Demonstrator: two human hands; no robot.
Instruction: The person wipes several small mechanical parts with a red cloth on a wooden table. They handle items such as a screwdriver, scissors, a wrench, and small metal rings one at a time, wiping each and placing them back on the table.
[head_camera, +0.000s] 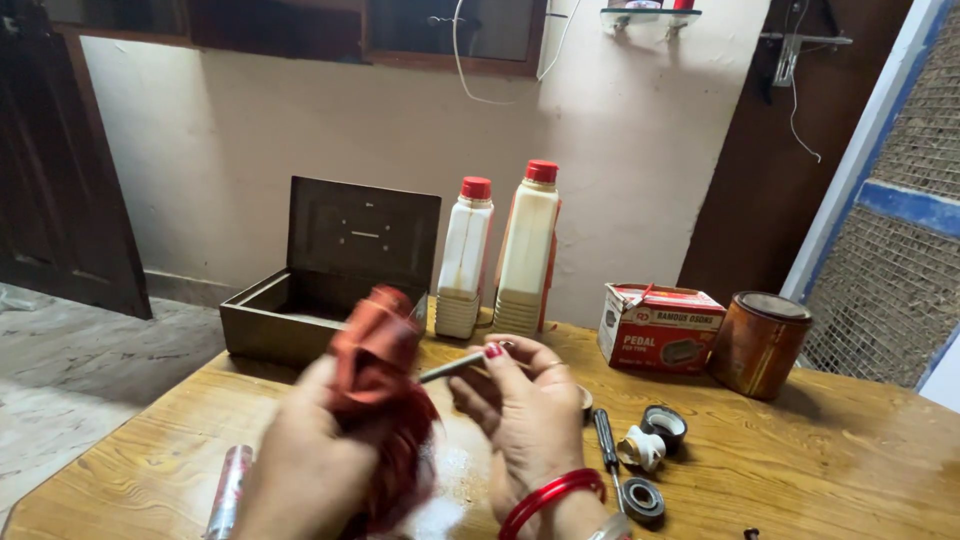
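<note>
Blur smears the red cloth (378, 400), and its lower folds run off the bottom edge. Left hand (300, 455) is clenched around it at seven o'clock of the table (800, 470). Right hand (520, 405) pinches a thin metal rod (455, 366), whose tip meets the crumpled, bunched cloth at centre.
</note>
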